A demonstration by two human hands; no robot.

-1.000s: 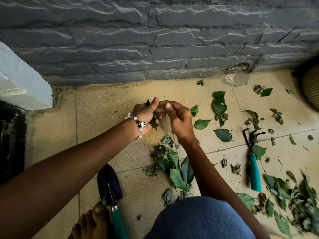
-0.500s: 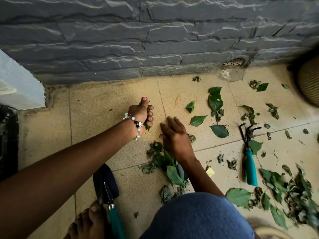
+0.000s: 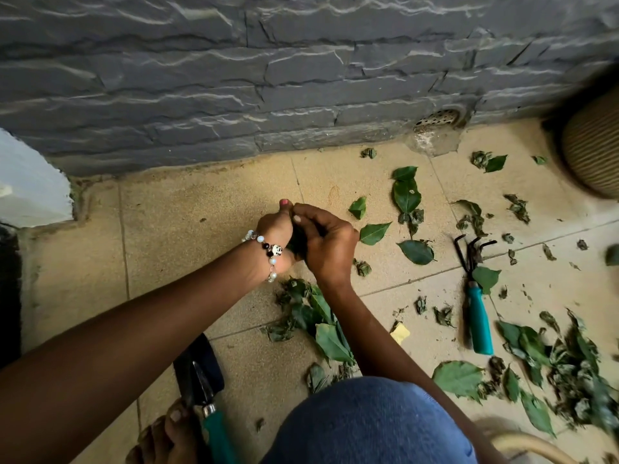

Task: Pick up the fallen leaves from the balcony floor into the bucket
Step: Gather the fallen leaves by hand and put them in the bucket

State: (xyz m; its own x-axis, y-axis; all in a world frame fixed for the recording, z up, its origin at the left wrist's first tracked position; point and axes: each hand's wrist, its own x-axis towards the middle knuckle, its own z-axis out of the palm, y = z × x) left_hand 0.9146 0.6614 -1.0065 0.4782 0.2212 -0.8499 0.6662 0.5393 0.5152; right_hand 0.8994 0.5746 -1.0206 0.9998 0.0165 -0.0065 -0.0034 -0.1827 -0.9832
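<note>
A: What is being held by the hands?

B: A dark bunch of leaves is being gripped by the left hand, with the fingers curled around it and the thumb lying over the top. The right hand is being pressed against the same bunch from the other side, with its fingers bent on it. Both hands are being kept together above the floor, near the stone wall at the far edge.

A: Where are the other leaves lying?

B: A pile of green leaves is lying on the floor just under the right forearm. Single leaves are being seen farther right, near the far edge, and a bigger heap is lying toward the right edge of the floor.

A: And the bucket?

B: Only a curved pale rim is being seen at the near right corner; whether it is the bucket cannot be told.

A: Are any tools being seen?

B: A hand rake with a teal handle is lying right of the hands, with one leaf on it. A trowel is lying at the near edge, beside a bare foot.
</note>
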